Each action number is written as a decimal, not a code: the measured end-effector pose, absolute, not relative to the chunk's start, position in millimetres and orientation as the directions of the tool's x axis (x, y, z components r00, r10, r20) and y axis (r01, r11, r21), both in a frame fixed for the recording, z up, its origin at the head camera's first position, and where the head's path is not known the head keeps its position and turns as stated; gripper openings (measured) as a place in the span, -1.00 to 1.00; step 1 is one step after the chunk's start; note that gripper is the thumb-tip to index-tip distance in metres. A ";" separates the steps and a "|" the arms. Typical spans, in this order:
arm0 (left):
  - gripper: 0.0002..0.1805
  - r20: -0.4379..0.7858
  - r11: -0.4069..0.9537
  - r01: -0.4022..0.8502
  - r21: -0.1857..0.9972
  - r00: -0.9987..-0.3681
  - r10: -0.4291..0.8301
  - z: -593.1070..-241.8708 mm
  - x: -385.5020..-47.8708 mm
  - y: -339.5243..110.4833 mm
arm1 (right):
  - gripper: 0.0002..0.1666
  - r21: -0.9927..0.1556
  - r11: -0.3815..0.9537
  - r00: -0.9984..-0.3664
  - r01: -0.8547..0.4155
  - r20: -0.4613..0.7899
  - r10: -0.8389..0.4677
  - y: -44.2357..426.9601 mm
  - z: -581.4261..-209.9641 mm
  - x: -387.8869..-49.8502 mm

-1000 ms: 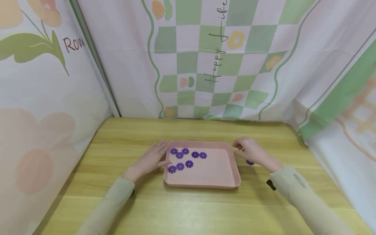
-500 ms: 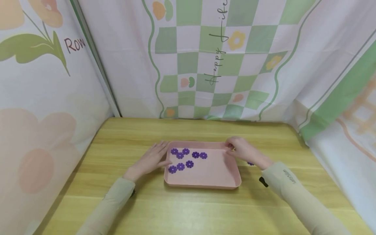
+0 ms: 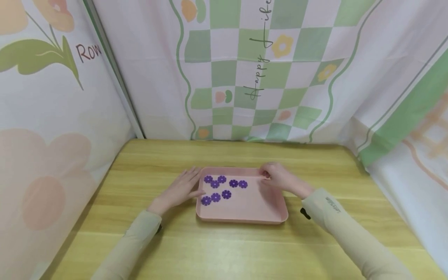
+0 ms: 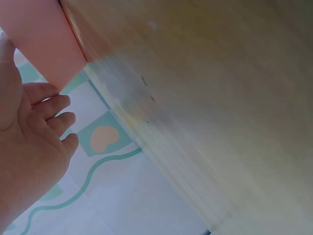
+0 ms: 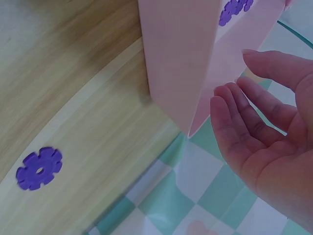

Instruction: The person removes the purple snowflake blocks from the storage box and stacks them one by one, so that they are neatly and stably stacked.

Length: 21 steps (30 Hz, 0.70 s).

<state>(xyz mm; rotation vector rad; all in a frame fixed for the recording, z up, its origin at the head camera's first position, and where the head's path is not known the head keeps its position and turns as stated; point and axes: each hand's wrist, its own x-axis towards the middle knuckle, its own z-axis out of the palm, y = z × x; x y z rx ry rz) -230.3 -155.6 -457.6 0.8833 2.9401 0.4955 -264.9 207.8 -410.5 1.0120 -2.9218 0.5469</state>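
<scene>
In the head view, a pink tray (image 3: 245, 210) holds several purple notched discs (image 3: 226, 194) in its left half. The left hand (image 3: 177, 191) lies at the tray's left side, fingers extended and thumb over the rim. The left wrist view shows that hand (image 4: 36, 122) beside the tray's pink wall (image 4: 49, 39). Over the tray's back right part is the right hand (image 3: 280, 178), fingers bent. In the right wrist view, this hand's (image 5: 269, 117) thumb and fingertips stand apart, with no disc visible between them.
Another purple disc (image 5: 39, 169) lies on the wooden table (image 5: 98, 112) outside the tray in the right wrist view; in the head view the right arm hides it. A patterned curtain (image 3: 224, 74) hangs behind the table, with cloth at both sides.
The right hand has moved left from beyond the tray's right rim to above its back right part. Its forearm now covers the disc on the table. The left hand has stayed in place.
</scene>
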 end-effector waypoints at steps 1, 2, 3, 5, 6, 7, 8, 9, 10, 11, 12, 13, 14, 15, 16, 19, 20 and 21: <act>-0.07 0.064 0.785 0.535 0.311 -0.836 0.545 -457.4 -230.6 -155.7 | -0.79 -0.325 0.734 -0.794 -0.596 0.105 -0.599 206.1 -410.9 -265.3; -0.07 0.067 0.784 0.538 0.310 -0.835 0.546 -457.4 -230.8 -155.8 | -0.79 -0.328 0.738 -0.797 -0.591 0.095 -0.596 204.5 -411.5 -265.7; -0.07 0.067 0.784 0.538 0.308 -0.835 0.547 -457.3 -230.8 -155.7 | -0.79 -0.329 0.738 -0.797 -0.590 0.089 -0.598 203.0 -411.8 -265.9; -0.07 0.067 0.785 0.538 0.306 -0.835 0.546 -458.0 -231.3 -155.9 | -0.81 -0.330 0.735 -0.794 -0.592 0.079 -0.603 200.2 -412.8 -266.3; -0.07 0.065 0.787 0.537 0.304 -0.836 0.545 -458.3 -231.3 -155.9 | -0.81 -0.330 0.736 -0.794 -0.590 0.074 -0.603 198.7 -413.2 -266.1; -0.07 0.066 0.788 0.536 0.303 -0.837 0.544 -458.6 -231.5 -156.1 | -0.81 -0.329 0.733 -0.790 -0.595 0.076 -0.608 197.5 -413.5 -266.1; -0.06 0.065 0.790 0.535 0.301 -0.837 0.543 -458.9 -231.6 -156.2 | -0.82 -0.329 0.727 -0.784 -0.603 0.079 -0.615 196.6 -414.0 -266.3; -0.06 0.065 0.790 0.533 0.301 -0.838 0.541 -459.1 -231.8 -156.3 | -0.81 -0.332 0.721 -0.780 -0.608 0.082 -0.620 195.4 -414.2 -266.2; -0.06 0.064 0.791 0.532 0.303 -0.839 0.540 -459.2 -231.9 -156.3 | -0.81 -0.327 0.715 -0.773 -0.618 0.089 -0.628 194.4 -414.7 -266.4; -0.06 0.062 0.791 0.532 0.303 -0.839 0.540 -459.0 -231.8 -156.4 | -0.79 -0.325 0.711 -0.770 -0.623 0.092 -0.632 193.3 -415.2 -266.6; -0.06 0.062 0.791 0.531 0.304 -0.840 0.540 -459.0 -231.8 -156.5 | -0.79 -0.324 0.709 -0.767 -0.626 0.093 -0.635 192.2 -415.8 -266.9; -0.06 0.062 0.790 0.531 0.306 -0.840 0.540 -459.0 -231.7 -156.6 | -0.78 -0.324 0.706 -0.763 -0.630 0.091 -0.640 191.1 -416.4 -267.4; -0.05 0.059 0.791 0.529 0.305 -0.840 0.539 -458.6 -231.5 -156.6 | -0.78 -0.327 0.707 -0.765 -0.626 0.081 -0.639 189.9 -416.8 -267.8; -0.05 0.059 0.791 0.530 0.306 -0.840 0.540 -458.5 -231.3 -156.7 | -0.77 -0.333 0.709 -0.767 -0.621 0.071 -0.638 188.5 -417.2 -268.1; -0.06 0.058 0.792 0.530 0.305 -0.840 0.540 -458.3 -231.1 -156.7 | -0.77 -0.336 0.714 -0.770 -0.615 0.057 -0.636 187.2 -417.6 -268.4; -0.05 0.060 0.792 0.533 0.297 -0.839 0.541 -457.9 -230.6 -156.4 | -0.76 -0.361 0.735 -0.789 -0.574 0.002 -0.615 183.0 -418.2 -268.2; -0.05 0.062 0.791 0.535 0.296 -0.838 0.543 -457.8 -230.4 -156.3 | -0.76 -0.365 0.745 -0.797 -0.558 -0.017 -0.604 181.6 -418.4 -267.9; -0.05 0.063 0.791 0.536 0.294 -0.837 0.544 -457.8 -230.4 -156.1 | -0.76 -0.365 0.752 -0.800 -0.549 -0.030 -0.599 180.4 -418.6 -267.7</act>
